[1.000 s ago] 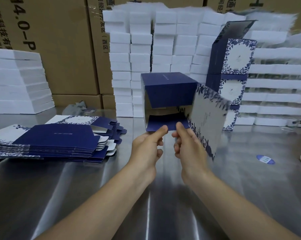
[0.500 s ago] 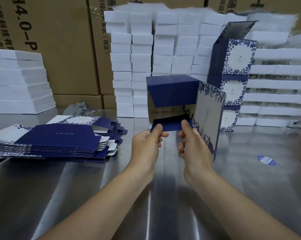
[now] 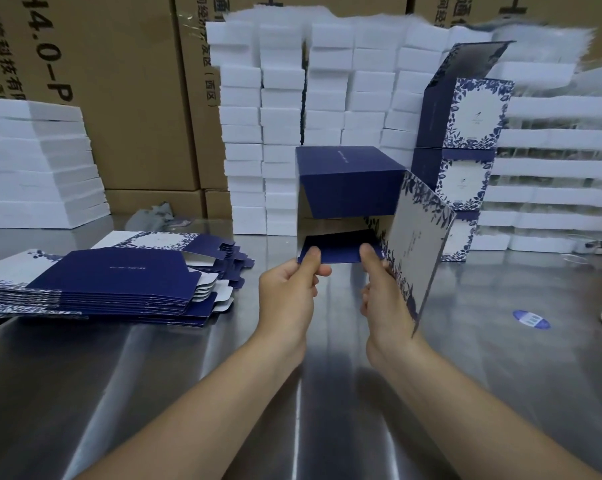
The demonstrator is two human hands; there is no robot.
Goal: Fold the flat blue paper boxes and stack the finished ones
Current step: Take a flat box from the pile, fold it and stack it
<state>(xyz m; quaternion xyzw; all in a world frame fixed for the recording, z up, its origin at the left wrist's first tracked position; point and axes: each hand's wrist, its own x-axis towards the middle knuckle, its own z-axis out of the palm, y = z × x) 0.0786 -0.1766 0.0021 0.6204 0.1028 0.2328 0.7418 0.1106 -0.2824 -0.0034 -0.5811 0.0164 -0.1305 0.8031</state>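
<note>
Since a second ago the thumbs have slid apart, from the flap's middle out to its two corners. Bare steel surface [image 3: 188, 393] runs wide under both forearms. Left hand [image 3: 289, 292] and right hand [image 3: 384, 299] hold the box [image 3: 348, 181] off the surface, each pinching the near edge of its bottom flap [image 3: 337, 251], thumb on top. Its open end faces the person, and its floral panel swings out past the right hand. Flat boxes [image 3: 119, 275] lie piled at left, well apart. A sticker [image 3: 531, 319] lies at right. Farther back, finished boxes [image 3: 465, 140] stand stacked against foam blocks [image 3: 282, 116] and cartons [image 3: 129, 98].
</note>
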